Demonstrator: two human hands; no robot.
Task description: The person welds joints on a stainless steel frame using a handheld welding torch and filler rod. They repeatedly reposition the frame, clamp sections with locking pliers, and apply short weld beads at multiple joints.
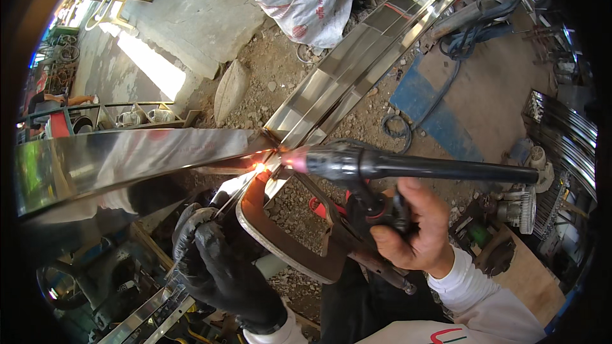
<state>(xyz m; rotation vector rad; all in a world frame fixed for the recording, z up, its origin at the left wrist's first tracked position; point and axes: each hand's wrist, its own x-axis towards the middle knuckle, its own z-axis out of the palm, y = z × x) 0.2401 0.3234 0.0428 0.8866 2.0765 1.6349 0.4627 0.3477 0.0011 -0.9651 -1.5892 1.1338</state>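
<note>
In my bare right hand point(417, 232) is a black TIG welding torch point(382, 165), its pinkish nozzle pointing left at a glowing orange spot. The glow lies where a wide, mirror-bright metal beam point(140, 162) from the left meets a long shiny metal length point(338, 83) running to the upper right. My left hand point(213, 258), in a black glove, is closed around a thin filler rod point(233, 200) that reaches toward the glow. Between my hands a rusty C-clamp point(280, 248) sits at the joint, its screw end toward my lap. The torch and glare hide part of the joint.
A white sack with red print point(309, 6) stands beyond the joint. A blue-edged board point(433, 102) with a coiled dark cable point(398, 127) lies at right. Shiny metal pieces point(564, 134) are stacked at far right. A chair point(115, 9) stands far left.
</note>
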